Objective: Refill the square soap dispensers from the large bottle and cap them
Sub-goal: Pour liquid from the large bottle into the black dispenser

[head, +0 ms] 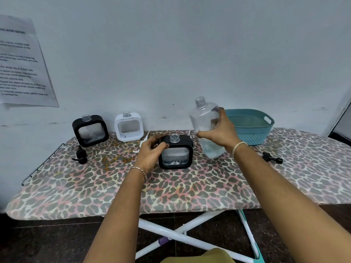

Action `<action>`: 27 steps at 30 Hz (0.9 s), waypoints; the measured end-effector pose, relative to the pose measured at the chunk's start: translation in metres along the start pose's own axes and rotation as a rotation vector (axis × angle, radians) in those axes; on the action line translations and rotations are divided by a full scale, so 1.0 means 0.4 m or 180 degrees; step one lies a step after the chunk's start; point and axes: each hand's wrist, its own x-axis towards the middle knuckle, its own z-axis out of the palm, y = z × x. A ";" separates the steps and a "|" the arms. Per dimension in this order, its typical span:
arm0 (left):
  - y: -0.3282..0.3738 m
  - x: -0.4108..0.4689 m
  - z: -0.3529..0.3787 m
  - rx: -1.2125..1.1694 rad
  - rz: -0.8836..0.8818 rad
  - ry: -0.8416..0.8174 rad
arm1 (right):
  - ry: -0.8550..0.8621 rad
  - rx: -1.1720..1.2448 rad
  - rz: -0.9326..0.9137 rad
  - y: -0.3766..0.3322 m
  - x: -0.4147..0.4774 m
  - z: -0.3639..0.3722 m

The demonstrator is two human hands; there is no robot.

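A black square dispenser (176, 152) stands uncapped in the middle of the ironing board, partly filled. My left hand (151, 154) grips its left side. My right hand (220, 132) holds the large clear bottle (204, 120), which is uncapped, tilted slightly left and lifted just right of that dispenser, with a little liquid at its bottom. Another black dispenser (90, 130) and a white dispenser (129, 127) stand uncapped at the back left. Black pump caps (81, 155) lie in front of them. Behind my left hand a white pump (142, 144) peeks out.
A teal perforated basket (250, 126) sits at the back right against the wall. Another black pump cap (272, 158) lies right of my right wrist. The leopard-print ironing board (95, 186) has a metal rack (40, 164) at its left end.
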 end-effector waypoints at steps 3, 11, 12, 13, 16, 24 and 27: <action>0.000 -0.001 0.002 0.0037 0.0003 0.0012 | 0.0304 0.0613 0.0319 0.033 -0.004 0.023; -0.005 -0.003 0.005 0.0215 0.0029 -0.0007 | 0.0806 0.1021 0.0664 0.103 -0.010 0.076; -0.005 -0.003 0.005 0.0225 0.0035 -0.0020 | 0.0815 0.1058 0.0691 0.110 -0.010 0.081; -0.005 -0.003 0.005 0.0241 0.0029 -0.0032 | 0.0822 0.1077 0.0714 0.116 -0.011 0.084; -0.003 -0.004 0.003 0.0263 -0.0003 -0.0053 | 0.0822 0.1089 0.0755 0.122 -0.008 0.090; -0.015 -0.006 0.003 0.0269 0.0109 -0.0128 | 0.0801 0.1116 0.0817 0.129 -0.018 0.095; -0.014 -0.014 0.001 0.0290 0.0152 -0.0214 | 0.0951 0.1005 0.0840 0.121 -0.039 0.101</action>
